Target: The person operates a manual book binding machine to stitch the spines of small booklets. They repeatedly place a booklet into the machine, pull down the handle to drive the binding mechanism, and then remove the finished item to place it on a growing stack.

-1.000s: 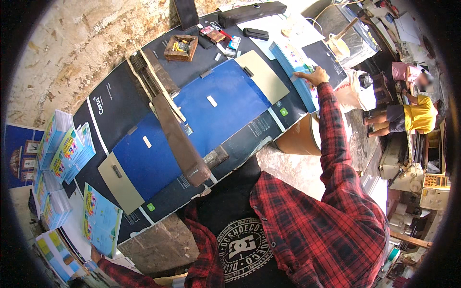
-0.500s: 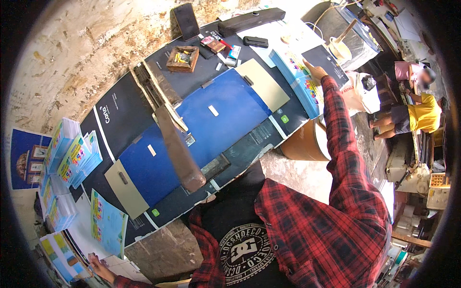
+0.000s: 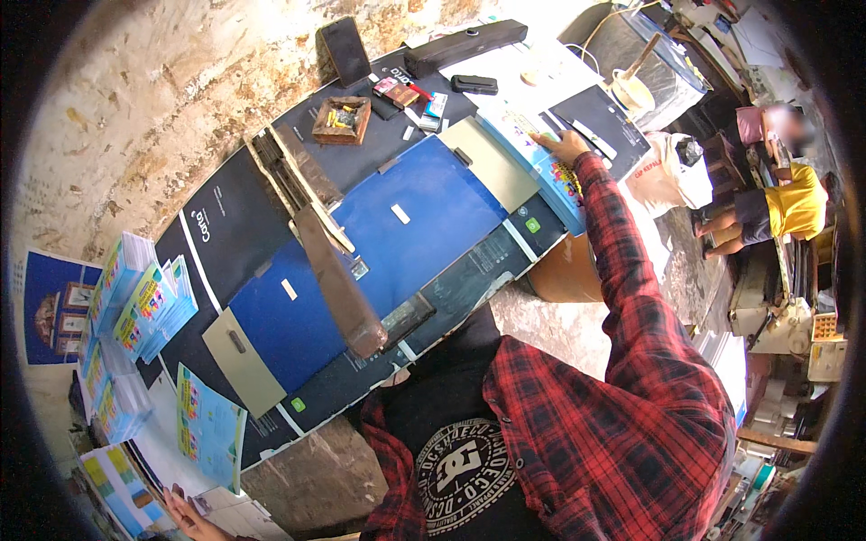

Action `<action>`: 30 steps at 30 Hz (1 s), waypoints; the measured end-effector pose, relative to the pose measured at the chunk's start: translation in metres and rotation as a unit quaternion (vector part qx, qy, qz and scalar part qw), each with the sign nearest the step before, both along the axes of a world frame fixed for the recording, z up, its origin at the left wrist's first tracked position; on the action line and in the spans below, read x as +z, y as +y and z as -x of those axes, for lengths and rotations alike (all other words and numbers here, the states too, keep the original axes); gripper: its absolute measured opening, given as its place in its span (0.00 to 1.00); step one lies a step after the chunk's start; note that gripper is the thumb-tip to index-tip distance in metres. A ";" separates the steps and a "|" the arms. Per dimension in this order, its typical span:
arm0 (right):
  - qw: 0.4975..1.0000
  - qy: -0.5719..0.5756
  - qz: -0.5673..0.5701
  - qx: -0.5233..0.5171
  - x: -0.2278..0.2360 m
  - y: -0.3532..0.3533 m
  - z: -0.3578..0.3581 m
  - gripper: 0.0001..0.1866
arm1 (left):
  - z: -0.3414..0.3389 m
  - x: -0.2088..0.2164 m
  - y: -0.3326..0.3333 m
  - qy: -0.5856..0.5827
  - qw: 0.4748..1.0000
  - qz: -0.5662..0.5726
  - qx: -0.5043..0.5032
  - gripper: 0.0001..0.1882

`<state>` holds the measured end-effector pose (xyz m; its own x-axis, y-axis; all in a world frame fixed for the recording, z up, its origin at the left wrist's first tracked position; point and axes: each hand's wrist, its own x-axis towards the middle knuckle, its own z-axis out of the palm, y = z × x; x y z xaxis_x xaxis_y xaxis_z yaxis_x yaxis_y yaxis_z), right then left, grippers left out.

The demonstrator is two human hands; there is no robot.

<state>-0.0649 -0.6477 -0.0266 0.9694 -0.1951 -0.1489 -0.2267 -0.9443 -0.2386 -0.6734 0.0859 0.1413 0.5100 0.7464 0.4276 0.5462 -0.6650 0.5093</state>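
At the far right of the bench, my right hand [image 3: 566,147] grips the edge of some light blue printed sheets [image 3: 519,135], fingers on top. They lie along the right side of a beige pad [image 3: 492,160]. My left hand [image 3: 185,516] is low at the left with fingers stretched out, beside a printed sheet in yellow, blue and green [image 3: 117,487]. It holds nothing that I can see. Between the hands is a blue board [image 3: 424,203] with a brown hinged wooden arm [image 3: 338,284] above it. A second beige pad [image 3: 239,361] is at its left end.
Stacks of printed booklets [image 3: 122,298] stand at the left, with a loose light blue sheet [image 3: 207,424] nearby. Toward the wall are a wooden ashtray [image 3: 341,120], a phone [image 3: 345,51] and a long black case [image 3: 465,47]. Another person in a yellow shirt [image 3: 794,203] stands far right.
My right hand has drawn the light blue sheets leftward, toward the beige pad. A long, pale tool now shows on the black board at right. My left hand has dropped slightly toward the lower edge.
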 end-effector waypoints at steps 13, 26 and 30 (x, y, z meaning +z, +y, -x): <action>0.996 -0.009 0.084 0.024 0.046 0.049 0.074 0.64 | -0.008 0.029 -0.075 -0.004 1.000 0.023 -0.014 0.16; 0.999 -0.043 0.001 0.004 0.028 0.031 0.054 0.63 | -0.102 0.071 -0.143 -0.008 0.631 0.170 -0.757 0.38; 0.995 -0.088 -0.051 0.000 0.042 0.040 0.070 0.67 | -0.191 0.020 -0.226 0.018 0.558 0.333 -0.760 0.27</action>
